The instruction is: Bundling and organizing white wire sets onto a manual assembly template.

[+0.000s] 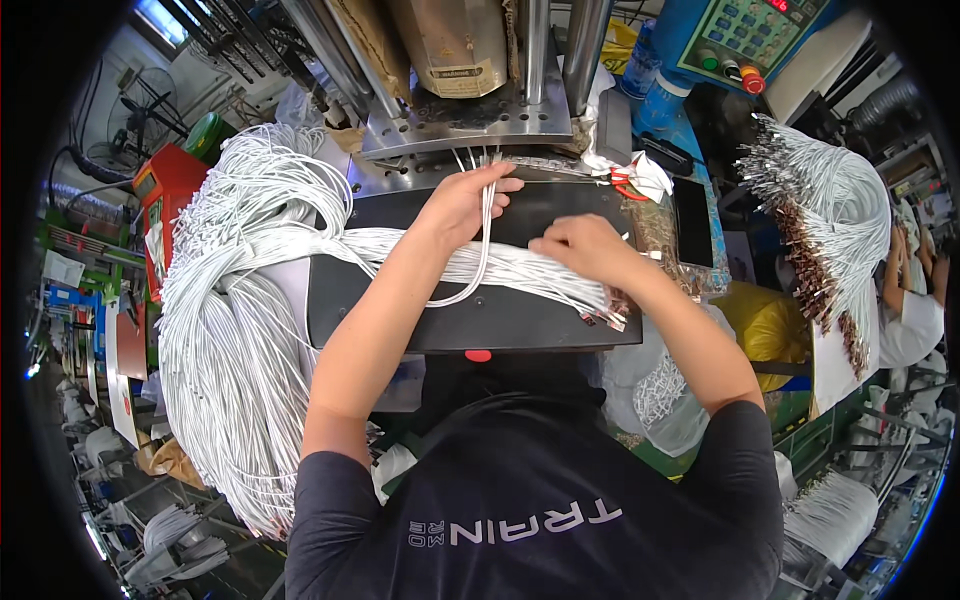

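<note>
My left hand (pixel 464 207) is closed round a few white cables (pixel 487 230) at the front of a metal press plate. Their upper ends point at the plate's edge, and their lengths curve down over the black work surface (pixel 385 312). A thick bundle of white cables (pixel 530 268) lies across that surface, its brownish tips toward the right. Just above the bundle, my right hand (pixel 592 248) has its fingers curled in a pinch, slightly blurred. Whatever may be between those fingertips is hidden.
A large heap of white cables (pixel 235 350) hangs at the left. Overhead stands the press with its steel plate (pixel 470 132) and columns. Red-handled cutters (pixel 624 182) lie at the right, below a control panel (pixel 745 40). Another cable bundle (pixel 835 200) is farther right, near another person's arm (pixel 895 270).
</note>
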Demonstrator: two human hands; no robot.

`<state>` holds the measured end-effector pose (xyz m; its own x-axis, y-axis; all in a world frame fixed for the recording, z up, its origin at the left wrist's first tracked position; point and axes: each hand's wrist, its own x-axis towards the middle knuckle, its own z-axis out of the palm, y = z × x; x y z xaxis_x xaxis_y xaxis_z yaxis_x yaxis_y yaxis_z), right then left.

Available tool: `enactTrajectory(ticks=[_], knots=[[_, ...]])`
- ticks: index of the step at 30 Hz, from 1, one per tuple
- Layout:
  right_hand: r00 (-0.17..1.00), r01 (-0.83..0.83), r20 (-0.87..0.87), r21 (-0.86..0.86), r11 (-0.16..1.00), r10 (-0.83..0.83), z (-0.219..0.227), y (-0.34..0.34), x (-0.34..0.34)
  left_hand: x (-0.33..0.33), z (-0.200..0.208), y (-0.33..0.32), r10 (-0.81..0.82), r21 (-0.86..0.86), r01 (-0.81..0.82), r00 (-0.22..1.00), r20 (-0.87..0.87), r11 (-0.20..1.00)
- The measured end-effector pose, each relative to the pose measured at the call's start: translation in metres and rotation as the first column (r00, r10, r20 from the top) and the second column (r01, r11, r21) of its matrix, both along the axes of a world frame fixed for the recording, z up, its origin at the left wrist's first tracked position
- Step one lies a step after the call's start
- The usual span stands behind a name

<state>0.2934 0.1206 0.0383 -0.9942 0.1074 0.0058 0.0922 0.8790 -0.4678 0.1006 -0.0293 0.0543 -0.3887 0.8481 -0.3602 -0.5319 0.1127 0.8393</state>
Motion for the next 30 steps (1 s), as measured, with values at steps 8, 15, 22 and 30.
enactTrajectory(ticks=[8, 15, 22, 30], knots=[[0.893, 0.219, -0.45, 0.391, 0.894, -0.021, -0.017, 0.021, -0.047, 0.005, -0.031, -0.023, -0.055, 0.004, 0.055, 0.977, 0.204, 0.998], [0.948, 0.217, -0.315, 0.743, 0.633, 0.045, -0.027, 0.017, -0.069, 0.008, -0.032, -0.028, -0.056, 0.019, 0.053, 0.962, 0.268, 0.998], [0.936, 0.095, -0.343, 0.036, 0.995, -0.077, -0.04, 0.006, -0.054, 0.011, -0.04, -0.024, -0.062, -0.052, 0.064, 0.998, 0.034, 0.997], [0.89, 0.336, 0.185, -0.884, 0.326, -0.416, -0.033, 0.007, -0.038, 0.028, -0.043, -0.015, -0.239, -0.244, 0.188, 0.95, -0.203, 0.951]])
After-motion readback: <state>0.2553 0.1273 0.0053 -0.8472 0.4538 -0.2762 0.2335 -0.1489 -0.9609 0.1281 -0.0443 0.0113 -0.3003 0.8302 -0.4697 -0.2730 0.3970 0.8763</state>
